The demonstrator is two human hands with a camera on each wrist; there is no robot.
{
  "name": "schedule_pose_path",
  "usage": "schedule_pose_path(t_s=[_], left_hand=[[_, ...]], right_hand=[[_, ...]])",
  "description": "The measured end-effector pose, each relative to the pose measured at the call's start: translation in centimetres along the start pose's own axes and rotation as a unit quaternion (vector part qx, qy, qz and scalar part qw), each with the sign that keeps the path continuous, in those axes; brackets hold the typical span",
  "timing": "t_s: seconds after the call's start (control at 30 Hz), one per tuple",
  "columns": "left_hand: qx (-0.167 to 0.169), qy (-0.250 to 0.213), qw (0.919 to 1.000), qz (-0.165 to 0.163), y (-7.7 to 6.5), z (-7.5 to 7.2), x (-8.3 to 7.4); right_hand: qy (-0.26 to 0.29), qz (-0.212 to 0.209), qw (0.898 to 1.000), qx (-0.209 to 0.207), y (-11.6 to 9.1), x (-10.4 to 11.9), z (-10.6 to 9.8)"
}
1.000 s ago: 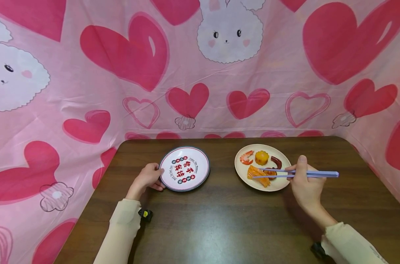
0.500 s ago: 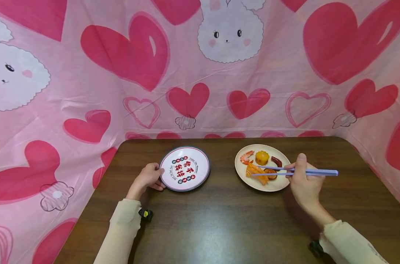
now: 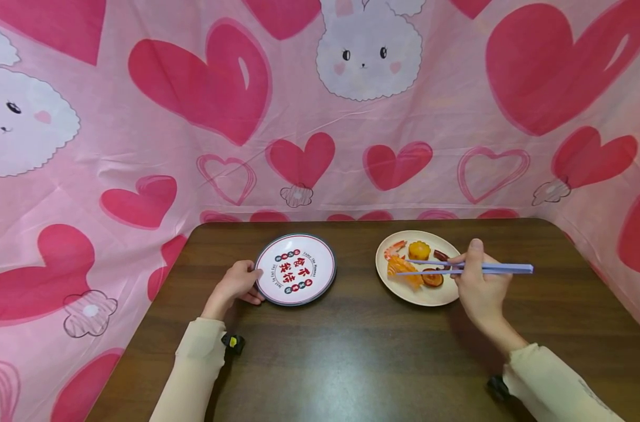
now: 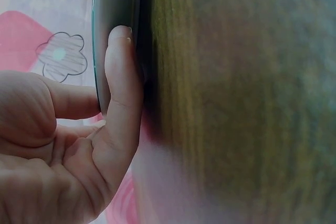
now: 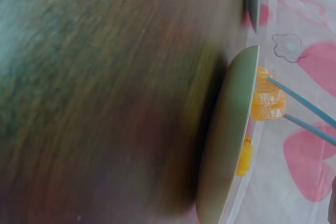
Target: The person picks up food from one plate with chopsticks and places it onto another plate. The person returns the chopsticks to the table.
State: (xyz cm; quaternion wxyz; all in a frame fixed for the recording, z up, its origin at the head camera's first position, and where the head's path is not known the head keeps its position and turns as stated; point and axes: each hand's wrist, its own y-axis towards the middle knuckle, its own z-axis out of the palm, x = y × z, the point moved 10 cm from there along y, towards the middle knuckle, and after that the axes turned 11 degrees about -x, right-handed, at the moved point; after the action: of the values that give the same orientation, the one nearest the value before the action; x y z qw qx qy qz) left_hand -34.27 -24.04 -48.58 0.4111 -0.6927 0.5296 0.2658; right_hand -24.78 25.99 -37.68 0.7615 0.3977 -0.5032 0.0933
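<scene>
My left hand pinches the near-left rim of a white plate printed with red and dark characters; in the left wrist view its fingers lie against the plate's underside. Lilac chopsticks are gripped in my right hand. Their tips span an orange salmon slice over the left part of a cream plate. In the right wrist view the salmon slice shows between the chopstick tips, above the plate rim. Most of the right hand is outside that view.
Also on the cream plate are a shrimp, a yellow scalloped piece, a dark red curled piece partly behind the hand, and a round brown piece. A pink heart-print cloth hangs behind the brown table.
My right hand and chopsticks have shifted left and slightly away, and the salmon slice has moved left with them, uncovering the round brown piece. My left hand and the white plate have stayed put.
</scene>
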Motion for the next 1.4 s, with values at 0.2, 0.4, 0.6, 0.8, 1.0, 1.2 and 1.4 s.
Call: schedule_pose_path(t_s=[0.2, 0.4, 0.6, 0.8, 1.0, 1.2, 1.4], left_hand=[[0.001, 0.000, 1.0000, 0.002, 0.0, 0.0, 0.0], [0.000, 0.001, 1.0000, 0.000, 0.0, 0.0, 0.0], [-0.001, 0.000, 1.0000, 0.005, 0.0, 0.0, -0.2], [-0.001, 0.002, 1.0000, 0.002, 0.0, 0.0, -0.1], [0.000, 0.002, 1.0000, 0.002, 0.0, 0.0, -0.1], [0.000, 0.001, 1.0000, 0.001, 0.0, 0.0, -0.1], [0.000, -0.002, 1.0000, 0.001, 0.1, 0.0, 0.0]], right_hand=[[0.014, -0.003, 1.000, 0.001, -0.1, 0.2, 0.4], [0.045, 0.006, 0.999, 0.005, -0.1, -0.2, 0.7], [0.024, -0.003, 1.000, 0.002, 0.0, 0.0, 0.8], [0.045, -0.007, 0.999, 0.007, 0.1, 0.2, 1.1], [0.075, 0.000, 0.997, 0.014, 0.0, 0.5, 1.6], [0.069, -0.001, 0.997, 0.016, 0.0, 0.8, 2.0], [0.064, -0.007, 0.998, 0.014, 0.0, 1.1, 2.6]])
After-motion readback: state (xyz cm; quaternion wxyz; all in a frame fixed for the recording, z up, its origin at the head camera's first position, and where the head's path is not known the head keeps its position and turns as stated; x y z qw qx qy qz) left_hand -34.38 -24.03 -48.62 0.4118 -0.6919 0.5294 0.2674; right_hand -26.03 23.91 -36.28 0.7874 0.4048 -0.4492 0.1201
